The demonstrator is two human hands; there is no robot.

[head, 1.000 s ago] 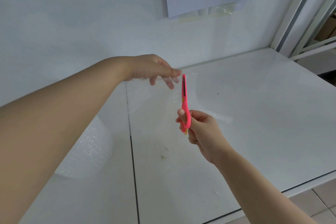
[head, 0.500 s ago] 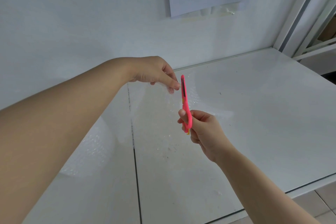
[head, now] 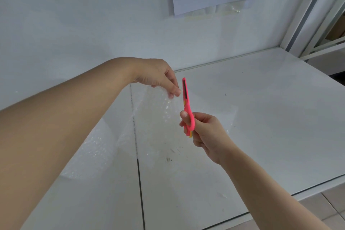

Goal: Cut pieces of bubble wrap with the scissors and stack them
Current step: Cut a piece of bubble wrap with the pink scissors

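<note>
The left hand [head: 158,76] holds a sheet of bubble wrap [head: 158,115] up off the worktop [head: 270,127]. Its grip is a pinch of thumb and fingertips on the sheet's top edge, and the clear sheet hangs down and to the left toward a bulkier roll [head: 89,153] lying under the left forearm. The right hand [head: 207,132] has its grip closed around the handles of the pink scissors [head: 186,102]. The blades point up and away, look nearly closed, and their tips stand just right of the pinching fingers, at the sheet's top edge.

The cut appears to be at or near its far end, so this piece seems almost free, though the clear film makes the cut line hard to trace. A faint pale patch on the worktop just right of the scissors may be an already cut piece; I cannot tell how many. Laying this piece down and cutting more is likely left.
</note>
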